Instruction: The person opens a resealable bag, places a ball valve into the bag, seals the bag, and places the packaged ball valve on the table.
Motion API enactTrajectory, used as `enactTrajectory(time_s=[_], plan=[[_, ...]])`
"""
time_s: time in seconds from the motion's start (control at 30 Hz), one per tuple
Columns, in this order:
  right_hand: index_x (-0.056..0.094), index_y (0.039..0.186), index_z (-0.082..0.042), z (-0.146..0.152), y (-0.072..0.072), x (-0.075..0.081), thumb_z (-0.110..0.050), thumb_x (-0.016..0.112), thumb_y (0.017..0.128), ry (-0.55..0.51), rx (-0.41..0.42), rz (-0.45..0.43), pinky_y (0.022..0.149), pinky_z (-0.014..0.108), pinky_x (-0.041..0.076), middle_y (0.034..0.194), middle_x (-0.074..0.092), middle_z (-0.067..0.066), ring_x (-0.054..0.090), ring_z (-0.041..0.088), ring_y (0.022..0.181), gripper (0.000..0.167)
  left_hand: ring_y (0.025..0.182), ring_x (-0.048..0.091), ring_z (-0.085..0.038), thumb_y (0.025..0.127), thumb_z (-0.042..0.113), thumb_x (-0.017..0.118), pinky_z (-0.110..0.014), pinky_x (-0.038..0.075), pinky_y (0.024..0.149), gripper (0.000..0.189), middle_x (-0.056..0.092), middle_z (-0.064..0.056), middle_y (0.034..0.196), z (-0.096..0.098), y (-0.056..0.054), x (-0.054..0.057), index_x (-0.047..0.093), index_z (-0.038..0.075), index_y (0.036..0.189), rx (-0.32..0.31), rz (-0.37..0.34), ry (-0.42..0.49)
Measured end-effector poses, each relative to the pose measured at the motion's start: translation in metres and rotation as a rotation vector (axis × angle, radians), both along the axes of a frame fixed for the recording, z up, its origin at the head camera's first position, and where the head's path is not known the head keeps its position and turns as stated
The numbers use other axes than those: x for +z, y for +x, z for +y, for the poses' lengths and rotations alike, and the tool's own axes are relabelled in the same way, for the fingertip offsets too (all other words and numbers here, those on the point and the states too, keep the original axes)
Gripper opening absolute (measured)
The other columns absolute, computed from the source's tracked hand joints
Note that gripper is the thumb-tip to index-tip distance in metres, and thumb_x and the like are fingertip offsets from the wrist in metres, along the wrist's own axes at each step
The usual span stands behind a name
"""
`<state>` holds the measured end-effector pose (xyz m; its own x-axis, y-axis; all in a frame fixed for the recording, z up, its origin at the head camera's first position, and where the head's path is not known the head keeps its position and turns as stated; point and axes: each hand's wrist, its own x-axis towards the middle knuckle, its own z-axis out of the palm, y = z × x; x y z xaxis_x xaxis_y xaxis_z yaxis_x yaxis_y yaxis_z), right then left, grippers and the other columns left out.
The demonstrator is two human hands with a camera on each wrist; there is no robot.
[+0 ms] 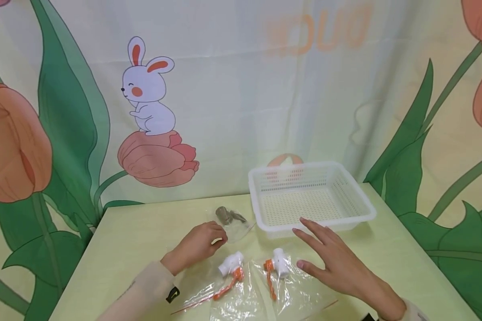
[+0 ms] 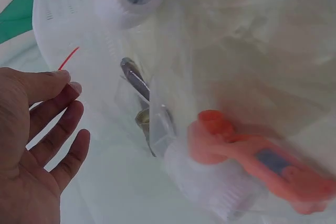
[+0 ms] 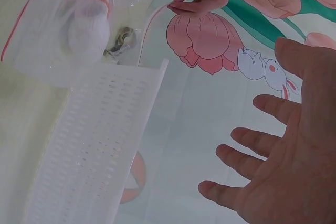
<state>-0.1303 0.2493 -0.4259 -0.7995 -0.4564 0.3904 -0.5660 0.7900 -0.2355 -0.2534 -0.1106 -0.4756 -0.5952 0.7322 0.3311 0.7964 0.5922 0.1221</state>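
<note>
My left hand (image 1: 201,240) pinches the edge of a clear zip bag (image 1: 238,232) between thumb and fingertips; the bag's red seal line (image 2: 69,57) shows at the fingers. Inside it lie grey-brown parts (image 1: 224,216), one of them cylindrical. Fingers spread, my right hand (image 1: 339,263) hovers in front of the basket and holds nothing. Between the hands, two white pipe fittings with orange handles lie in clear bags on the table, a left fitting (image 1: 230,265) and a right fitting (image 1: 281,263).
A white perforated plastic basket (image 1: 361,216) stands at the back right of the pale table (image 1: 144,223). Behind the table hangs a curtain (image 1: 225,111) printed with tulips and a rabbit. Bags with red seal lines cover the near middle of the table.
</note>
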Motion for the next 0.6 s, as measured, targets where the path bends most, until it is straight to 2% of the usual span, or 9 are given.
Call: enactTrajectory(time_s=[0.23,0.47,0.6], plan=[[0.040,0.150,-0.027,-0.001,-0.002,-0.001,-0.047,0.064,0.092,-0.011,0.004,-0.009,0.113,0.055,0.031,0.158,0.035,0.003,0.038,0.028,0.143,0.065,0.088,0.067,-0.012,0.089,0.013,0.070,-0.030,0.056,0.079,0.005,0.074,0.004,0.093,-0.001,0.009,-0.010,0.075,0.014,0.091,-0.001,0.044,-0.064],[0.041,0.149,-0.027,-0.001,-0.003,-0.003,-0.047,0.063,0.093,-0.025,0.001,-0.018,0.113,0.054,0.031,0.157,0.037,0.003,0.038,0.028,0.142,0.064,0.088,0.068,-0.011,0.090,0.017,0.069,-0.031,0.056,0.078,0.007,0.075,0.007,0.093,-0.001,0.018,-0.016,0.076,0.016,0.092,0.008,0.043,-0.044],[0.041,0.149,-0.027,-0.001,-0.004,-0.004,-0.047,0.063,0.093,-0.014,0.004,-0.013,0.113,0.055,0.030,0.157,0.036,0.002,0.038,0.028,0.142,0.064,0.095,0.068,-0.012,0.091,0.022,0.069,-0.033,0.056,0.083,0.013,0.074,0.006,0.100,-0.001,0.024,-0.015,0.075,0.017,0.101,0.052,0.044,-0.029]])
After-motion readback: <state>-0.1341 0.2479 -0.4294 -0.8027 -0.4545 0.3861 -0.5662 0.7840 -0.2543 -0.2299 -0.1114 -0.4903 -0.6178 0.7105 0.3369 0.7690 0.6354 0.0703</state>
